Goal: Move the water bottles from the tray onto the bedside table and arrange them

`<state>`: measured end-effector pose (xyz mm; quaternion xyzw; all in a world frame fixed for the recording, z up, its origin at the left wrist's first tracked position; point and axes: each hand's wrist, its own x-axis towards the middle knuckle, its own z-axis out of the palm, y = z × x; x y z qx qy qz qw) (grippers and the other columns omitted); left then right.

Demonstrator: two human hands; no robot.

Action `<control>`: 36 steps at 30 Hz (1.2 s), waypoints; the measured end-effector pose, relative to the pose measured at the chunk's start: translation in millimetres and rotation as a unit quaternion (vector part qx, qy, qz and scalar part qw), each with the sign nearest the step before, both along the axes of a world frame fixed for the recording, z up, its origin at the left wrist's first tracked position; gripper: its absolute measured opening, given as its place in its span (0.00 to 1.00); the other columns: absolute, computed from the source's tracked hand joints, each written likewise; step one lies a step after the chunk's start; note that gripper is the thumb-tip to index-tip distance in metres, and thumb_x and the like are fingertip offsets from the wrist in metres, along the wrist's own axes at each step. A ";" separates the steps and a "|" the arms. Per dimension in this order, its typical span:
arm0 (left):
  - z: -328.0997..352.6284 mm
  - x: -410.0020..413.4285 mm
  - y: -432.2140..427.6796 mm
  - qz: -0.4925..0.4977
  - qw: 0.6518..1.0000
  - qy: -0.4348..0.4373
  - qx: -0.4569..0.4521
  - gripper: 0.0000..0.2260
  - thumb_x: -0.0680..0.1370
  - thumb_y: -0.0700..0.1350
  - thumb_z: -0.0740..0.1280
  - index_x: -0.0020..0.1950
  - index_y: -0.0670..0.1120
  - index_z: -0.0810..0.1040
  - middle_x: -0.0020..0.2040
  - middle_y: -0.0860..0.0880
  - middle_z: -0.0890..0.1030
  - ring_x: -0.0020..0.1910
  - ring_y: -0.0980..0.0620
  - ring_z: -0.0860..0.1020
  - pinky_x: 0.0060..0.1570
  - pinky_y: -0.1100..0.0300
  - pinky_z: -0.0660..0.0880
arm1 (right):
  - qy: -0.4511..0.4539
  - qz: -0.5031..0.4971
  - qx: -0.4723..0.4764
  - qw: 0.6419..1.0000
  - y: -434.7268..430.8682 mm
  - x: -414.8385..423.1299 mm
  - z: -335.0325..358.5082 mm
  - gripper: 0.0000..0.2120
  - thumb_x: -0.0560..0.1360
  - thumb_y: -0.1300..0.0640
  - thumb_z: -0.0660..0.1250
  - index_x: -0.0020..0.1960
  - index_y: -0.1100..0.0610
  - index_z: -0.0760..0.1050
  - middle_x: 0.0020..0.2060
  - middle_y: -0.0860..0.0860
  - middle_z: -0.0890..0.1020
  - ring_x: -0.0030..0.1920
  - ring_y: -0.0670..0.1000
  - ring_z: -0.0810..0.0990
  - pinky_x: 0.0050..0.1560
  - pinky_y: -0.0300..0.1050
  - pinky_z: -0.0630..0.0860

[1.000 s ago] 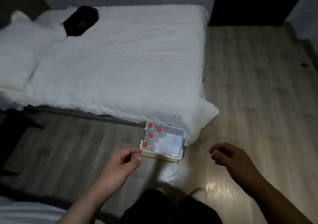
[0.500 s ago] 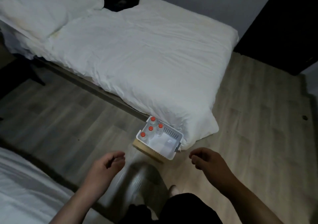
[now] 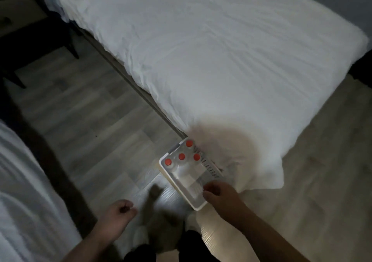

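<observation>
White rectangular plastic tray [image 3: 177,185] sits on the grey wood-plank floor [image 3: 90,121], tucked against the corner of the bed with the white duvet [image 3: 201,60]. Four clear water bottles with red caps [image 3: 181,157] stand upright in the tray's far end, close together; near end shows only the tray bottom. Right hand [image 3: 219,195] is over the tray's near corner, fingers curled; can't tell if it grips the rim. Left hand [image 3: 117,214] hangs over the floor left of the tray, loosely curled, holding nothing. Frame is motion-blurred.
</observation>
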<state>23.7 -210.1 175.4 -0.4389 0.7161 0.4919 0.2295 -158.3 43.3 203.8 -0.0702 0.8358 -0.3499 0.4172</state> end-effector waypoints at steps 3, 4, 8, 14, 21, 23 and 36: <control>-54.5 -29.9 19.7 -0.099 0.995 -0.022 -0.020 0.08 0.73 0.50 0.72 0.39 0.56 0.73 0.40 0.57 0.78 0.41 0.58 0.78 0.47 0.64 0.73 | 0.037 0.116 0.070 0.990 -11.8 -35.5 -76.0 0.14 0.74 0.51 0.68 0.59 0.51 0.76 0.51 0.45 0.80 0.48 0.43 0.79 0.46 0.33 0.70; -71.9 -42.9 22.6 -0.124 0.992 -0.018 -0.026 0.09 0.74 0.49 0.71 0.40 0.58 0.72 0.40 0.59 0.76 0.41 0.58 0.78 0.46 0.66 0.72 | 0.042 0.144 0.083 0.985 -17.6 -44.2 -100.3 0.18 0.74 0.50 0.67 0.63 0.51 0.73 0.56 0.47 0.79 0.54 0.46 0.78 0.51 0.35 0.70; -148.3 -96.6 17.7 -0.176 0.982 0.007 -0.067 0.17 0.75 0.51 0.70 0.62 0.50 0.75 0.57 0.52 0.76 0.59 0.50 0.77 0.57 0.61 0.71 | 0.088 0.236 0.086 0.964 -47.8 -70.1 -183.9 0.29 0.76 0.49 0.65 0.74 0.54 0.62 0.71 0.50 0.69 0.70 0.50 0.68 0.69 0.40 0.61; -229.7 -147.5 6.9 -0.141 0.979 0.113 -0.089 0.18 0.71 0.56 0.71 0.60 0.58 0.74 0.57 0.57 0.76 0.56 0.57 0.76 0.57 0.56 0.74 | 0.173 0.270 0.008 0.947 -95.3 -84.5 -256.8 0.21 0.75 0.58 0.67 0.66 0.55 0.68 0.64 0.51 0.74 0.63 0.51 0.74 0.59 0.39 0.67; -288.9 -161.8 11.3 -0.180 0.975 0.072 -0.106 0.23 0.72 0.49 0.72 0.66 0.56 0.70 0.58 0.54 0.75 0.58 0.52 0.76 0.56 0.55 0.73 | 0.134 0.226 0.047 0.964 -105.6 -88.8 -309.0 0.21 0.76 0.62 0.63 0.67 0.54 0.65 0.56 0.49 0.78 0.54 0.52 0.78 0.48 0.40 0.68; -297.1 -166.9 10.9 -0.202 0.962 0.087 -0.160 0.13 0.72 0.49 0.71 0.53 0.57 0.73 0.50 0.55 0.74 0.52 0.52 0.76 0.48 0.56 0.72 | 0.143 0.181 0.036 0.972 -104.5 -88.5 -320.4 0.13 0.77 0.61 0.63 0.60 0.54 0.70 0.49 0.48 0.79 0.47 0.48 0.79 0.46 0.41 0.70; -163.6 -154.8 18.9 -0.037 0.974 0.172 -0.141 0.15 0.72 0.47 0.73 0.54 0.56 0.71 0.49 0.61 0.72 0.52 0.55 0.74 0.54 0.55 0.75 | 0.157 0.017 -0.006 0.987 -74.8 -65.4 -199.3 0.09 0.73 0.57 0.71 0.45 0.48 0.71 0.40 0.41 0.76 0.42 0.38 0.75 0.45 0.34 0.71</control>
